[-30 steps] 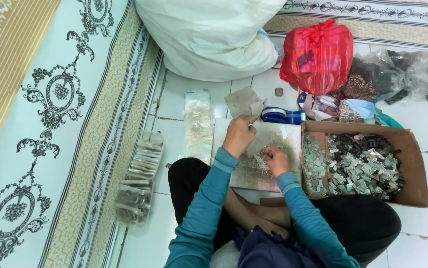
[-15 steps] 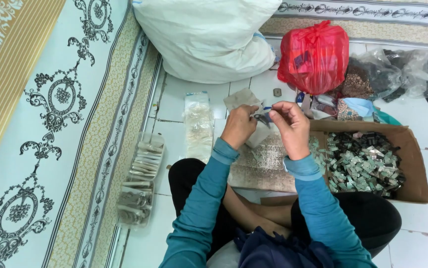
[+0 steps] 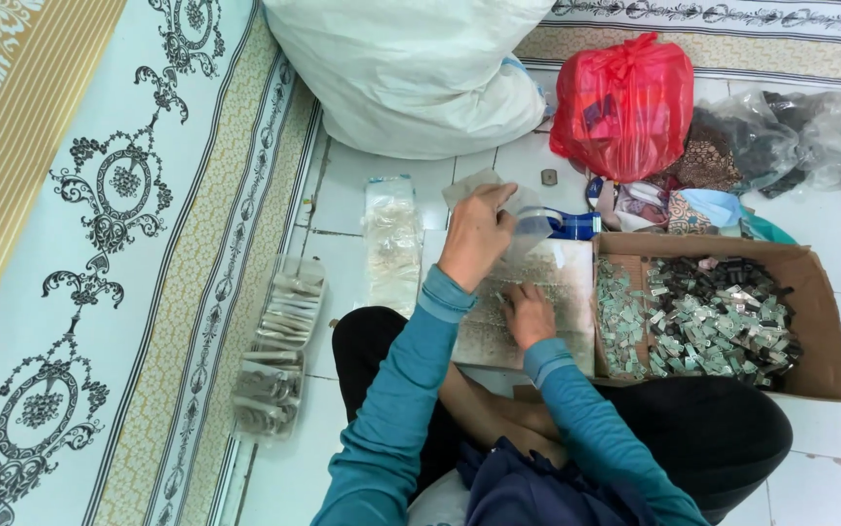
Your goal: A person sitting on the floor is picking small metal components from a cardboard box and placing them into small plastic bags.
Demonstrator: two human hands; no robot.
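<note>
I sit on a tiled floor with a flat grey board (image 3: 562,282) across my lap, covered with small pieces. My left hand (image 3: 474,234) is raised over the board's far edge and holds a small clear plastic bag (image 3: 528,226) by its mouth. My right hand (image 3: 530,314) rests palm-down on the board, its fingers closed on the small pieces there. Both arms wear teal sleeves.
An open cardboard box (image 3: 815,292) of small grey and silver packets lies at my right. Filled clear bags (image 3: 279,351) lie in a row at my left, beside a patterned carpet (image 3: 99,195). A white sack (image 3: 420,68), a red bag (image 3: 625,102) and blue-handled scissors (image 3: 572,224) are ahead.
My right hand has come down from the bag near my left hand to the board. My left hand stays raised with the clear bag.
</note>
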